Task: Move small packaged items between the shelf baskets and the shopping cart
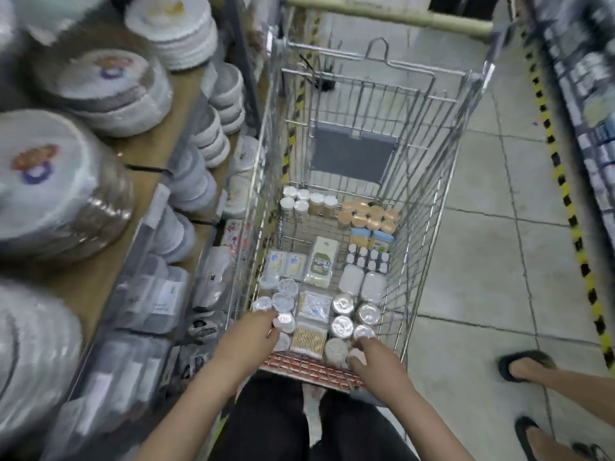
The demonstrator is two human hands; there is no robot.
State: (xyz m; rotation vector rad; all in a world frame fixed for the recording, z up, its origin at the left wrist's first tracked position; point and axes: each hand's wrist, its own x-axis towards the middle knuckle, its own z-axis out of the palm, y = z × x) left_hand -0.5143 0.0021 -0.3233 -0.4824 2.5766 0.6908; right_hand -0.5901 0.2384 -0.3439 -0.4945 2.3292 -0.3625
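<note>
A tall silver wire shopping cart (pixel 429 181) fills the middle of the head view, standing on a pale tiled floor (pixel 482 261) beside a brown wooden shelf (pixel 100 271) along its left side. Stacks of white disposable plates wrapped in clear plastic (pixel 50 188) crowd that shelf, with smaller wrapped packs below them near the cart's left wall. A yellow-and-black striped floor line (pixel 572 224) runs past the cart's right side, and a second person's feet in dark sandals (pixel 525 364) stand by the cart's near right corner.

The cart's bed is packed with small packaged items in rows. At the far edge sit white-lidded jars (pixel 301 199) and peach-lidded round tubs (pixel 367 214). Mid-bed lie a green-and-white flat packet (pixel 321 262) and two white oblong boxes (pixel 362 282). Along the near left edge are clear round containers with silvery lids (pixel 283 302), and toward the near right are shiny foil-topped round cans (pixel 352 316). A pack of tan sticks (pixel 309 339) lies between them.

The left hand (pixel 256 334) reaches into the near left corner, fingers curled onto one clear round container. The right hand (pixel 369 352) reaches into the near right corner, fingertips pinching a foil-topped can. Blur softens both grips.
</note>
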